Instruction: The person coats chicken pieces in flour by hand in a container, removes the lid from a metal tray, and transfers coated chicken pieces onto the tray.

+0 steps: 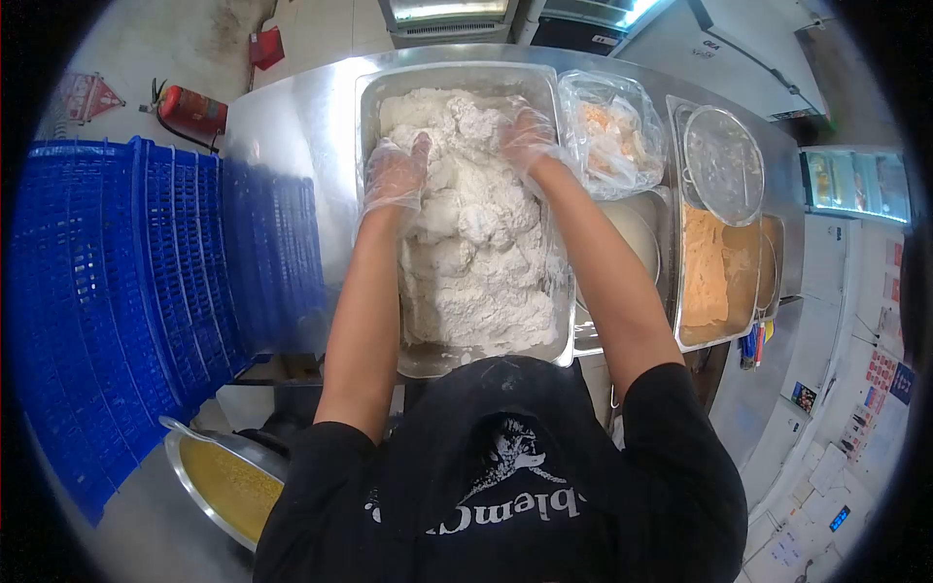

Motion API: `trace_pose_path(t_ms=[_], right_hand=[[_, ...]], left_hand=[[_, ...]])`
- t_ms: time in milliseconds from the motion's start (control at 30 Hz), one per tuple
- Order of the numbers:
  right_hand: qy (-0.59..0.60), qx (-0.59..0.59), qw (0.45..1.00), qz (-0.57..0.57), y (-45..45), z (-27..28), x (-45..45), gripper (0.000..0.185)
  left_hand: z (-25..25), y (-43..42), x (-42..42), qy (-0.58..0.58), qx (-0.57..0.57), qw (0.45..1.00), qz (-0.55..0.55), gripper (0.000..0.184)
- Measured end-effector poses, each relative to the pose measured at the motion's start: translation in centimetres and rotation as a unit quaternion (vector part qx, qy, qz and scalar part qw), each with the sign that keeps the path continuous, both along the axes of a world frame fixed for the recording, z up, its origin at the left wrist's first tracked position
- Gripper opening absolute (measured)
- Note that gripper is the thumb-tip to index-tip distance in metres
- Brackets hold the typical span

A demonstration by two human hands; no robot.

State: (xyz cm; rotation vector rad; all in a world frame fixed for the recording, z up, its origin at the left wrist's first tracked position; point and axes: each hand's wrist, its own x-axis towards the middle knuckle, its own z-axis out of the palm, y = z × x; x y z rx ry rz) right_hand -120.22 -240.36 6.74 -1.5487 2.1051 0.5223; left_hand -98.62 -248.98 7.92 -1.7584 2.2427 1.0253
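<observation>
A deep metal tray [566,330] holds a heap of white flour [486,316] with flour-coated lumps [481,216] in it. Both of my hands wear clear plastic gloves. At the tray's left side, my left hand [397,175] rests on the flour with its thumb apart from the fingers, whose tips are partly hidden. My right hand [530,139] is in the flour at the upper right, against a coated lump, and its fingers are partly buried. Whether either hand grips a piece cannot be made out.
Blue crates [180,243] stand at the left. Right of the tray are a plastic bag [612,136], a tray of orange powder [705,267] and a round strainer [724,165]. A bowl of yellow contents [219,476] is at lower left. A fire extinguisher [192,112] stands behind.
</observation>
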Motion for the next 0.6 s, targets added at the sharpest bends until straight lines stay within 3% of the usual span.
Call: trace_pose_path(t_ms=[100, 167, 200, 267, 333, 433, 533, 600], right_hand=[[-0.086, -0.126, 0.976, -0.157, -1.8, -0.3, 0.1, 0.069], [-0.175, -0.254, 0.912, -0.271, -2.4, -3.8, 0.7, 0.084], [-0.173, -0.26, 0.91, -0.272, -2.7, -3.9, 1.4, 0.084], [-0.237, -0.245, 0.919, -0.196, -2.4, -4.4, 3.1, 0.101], [-0.362, -0.293, 0.874, -0.14, -1.6, -6.4, 2.7, 0.107], [-0.312, -0.258, 0.883, -0.235, 0.8, -4.9, 3.6, 0.102], [-0.393, -0.116, 0.865, -0.288, 3.6, 3.7, 3.5, 0.1], [-0.418, -0.159, 0.846, -0.29, 4.7, 2.6, 2.7, 0.097]], left_hand=[[-3.1, -0.6, -1.7, 0.06, -0.051, 0.997, 0.021, 0.097], [-4.7, -0.3, -3.1, 0.058, -0.072, 0.995, 0.027, 0.095], [-4.6, 0.0, -3.5, 0.049, -0.084, 0.995, 0.033, 0.094], [-4.4, 0.2, -3.2, 0.06, -0.049, 0.996, 0.035, 0.094], [-4.8, 0.5, -2.6, 0.089, 0.011, 0.996, 0.009, 0.099], [-5.1, 0.6, -1.4, 0.09, 0.083, 0.992, -0.007, 0.108], [-2.9, 1.2, -0.6, 0.091, 0.117, 0.988, -0.042, 0.109], [-3.3, 0.8, 0.2, 0.134, 0.096, 0.986, -0.035, 0.101]])
